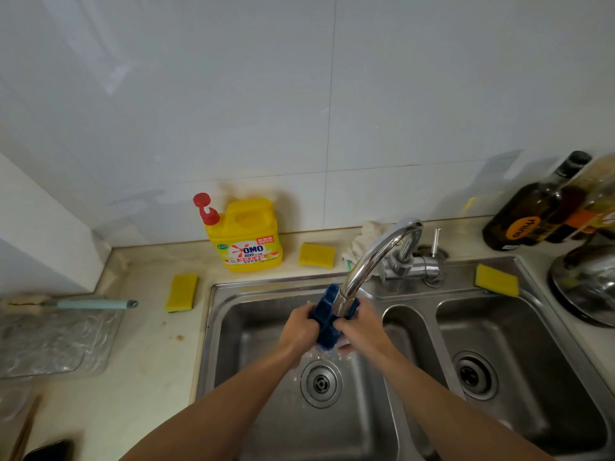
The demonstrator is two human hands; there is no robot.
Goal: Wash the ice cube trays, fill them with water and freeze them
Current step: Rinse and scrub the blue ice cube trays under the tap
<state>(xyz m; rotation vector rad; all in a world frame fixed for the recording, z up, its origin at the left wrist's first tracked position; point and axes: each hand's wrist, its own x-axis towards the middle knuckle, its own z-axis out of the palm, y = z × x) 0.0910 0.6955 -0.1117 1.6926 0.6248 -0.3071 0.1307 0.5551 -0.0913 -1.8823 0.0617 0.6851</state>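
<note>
1. Detergent [246, 241] and a yellow sponge [182, 292] are found on the bench [149, 361] near the back-left corner of the sink [213, 296], within reach if soap is wanted.
2. The blue ice cube tray [327, 336] is held over the left basin [243, 334], under the faucet spout [372, 254], its left edge gripped by the left hand [297, 329].
3. Its right edge is clamped by the right hand [361, 327]; the tray is best tilted so every cell is flushed and drained.

Single head cam, wide-angle, looks fwd and down from above onto double sink [412, 296], close; bench [139, 361] at left, tiled wall [299, 94] fills upper half.
</note>
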